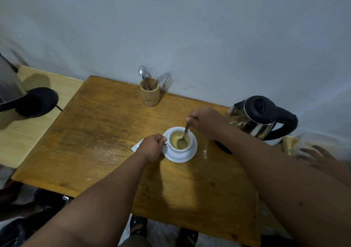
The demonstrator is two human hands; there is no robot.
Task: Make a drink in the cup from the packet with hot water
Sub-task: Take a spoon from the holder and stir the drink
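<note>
Left hand (152, 148) fingers closed around the round white ceramic cup's (180, 142) handle; right hand (205, 122) fingers pinched tight on the slim metal spoon (183, 136), its bowl sunk in pale yellowish liquid

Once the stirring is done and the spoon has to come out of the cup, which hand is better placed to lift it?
Right. The right hand already grips the spoon standing in the cup, while the left hand is occupied steadying the cup's handle on the saucer.

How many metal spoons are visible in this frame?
2. One metal spoon held by the right hand dips into the white cup; another spoon stands in the wooden holder. More may be hidden inside.
</note>
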